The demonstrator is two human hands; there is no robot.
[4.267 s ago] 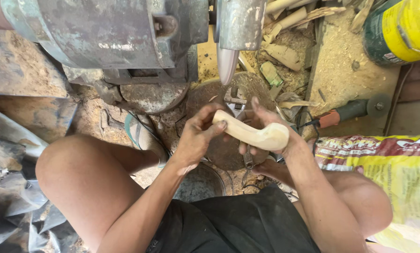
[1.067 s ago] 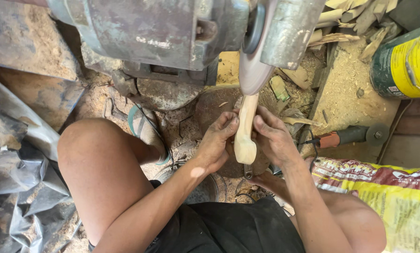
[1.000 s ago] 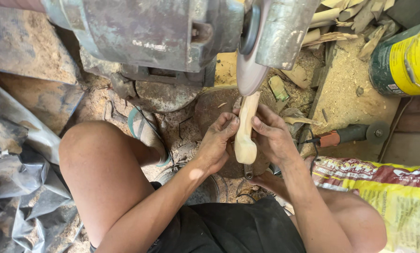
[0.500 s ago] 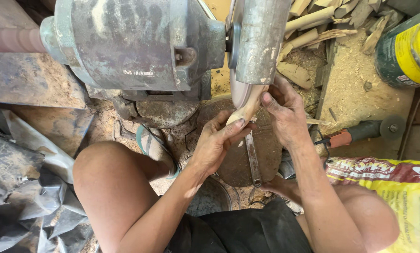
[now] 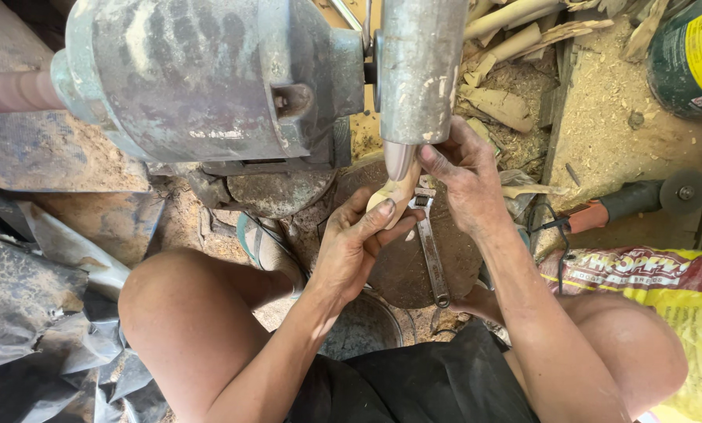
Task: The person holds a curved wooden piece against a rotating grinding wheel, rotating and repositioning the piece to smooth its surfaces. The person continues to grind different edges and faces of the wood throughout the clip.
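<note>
A pale carved wooden piece (image 5: 395, 196) is pressed up against the underside of a grey metal grinding machine's wheel guard (image 5: 420, 74). My left hand (image 5: 355, 251) grips the piece from below with fingers wrapped around it. My right hand (image 5: 464, 176) holds its upper end close to the wheel, fingers partly hiding the wood. The big motor housing (image 5: 202, 78) sits left of the guard. My bare knees frame the scene.
An adjustable wrench (image 5: 432, 251) lies on a round dark slab (image 5: 406, 270) under my hands. An angle grinder with an orange body (image 5: 625, 205) lies right. Wood offcuts (image 5: 500, 102) and sawdust are behind, a green-yellow can (image 5: 692, 51) top right, a yellow sack (image 5: 664, 301) right, a sandal (image 5: 266, 247) by my left foot.
The wooden piece went from being held flat in front of me to pointing up at the wheel, then pushed higher against it. My view has moved in closer to the machine.
</note>
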